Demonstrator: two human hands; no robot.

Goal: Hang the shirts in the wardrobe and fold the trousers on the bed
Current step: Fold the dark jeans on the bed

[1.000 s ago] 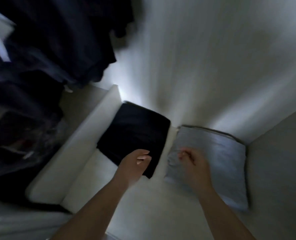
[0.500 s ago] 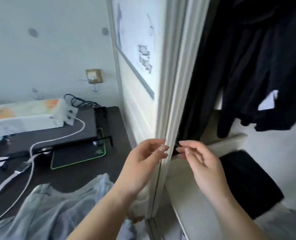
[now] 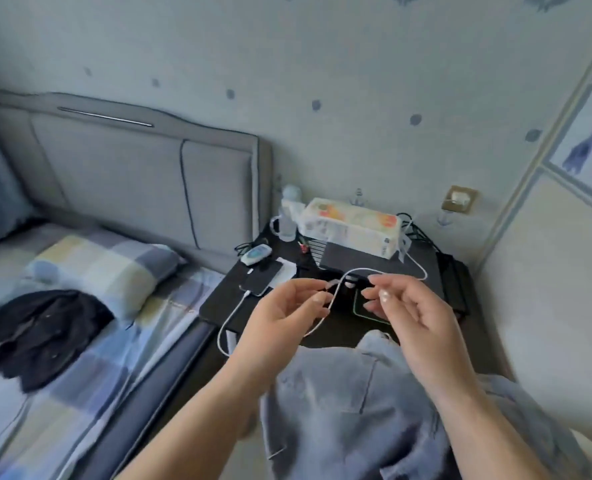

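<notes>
our left hand (image 3: 284, 317) and right hand (image 3: 409, 313) hang loose-fingered, holding nothing afaict, over the nightstand (image 3: 218, 303). grey shirt (image 3: 350, 410) lies below them; dark trousers (image 3: 41, 327), prob unfolded, on the bed (image 3: 90, 375).

— What did the garments look like, and where were they?

— A black garment (image 3: 41, 332) lay crumpled in a loose heap on the bed (image 3: 90, 382), on the checked sheet just in front of the plaid pillow. Whether it was a shirt or trousers could not be told.

— And the other one?

— A pale blue-grey shirt (image 3: 353, 407) lay rumpled low in the view, beside the bed, under the forearms. A seam ran down it, and one edge reached up to the near rim of the dark bedside surface (image 3: 218, 306). What it rested on was hidden.

— Was either folded or hung?

— No, both lay unfolded.
</notes>
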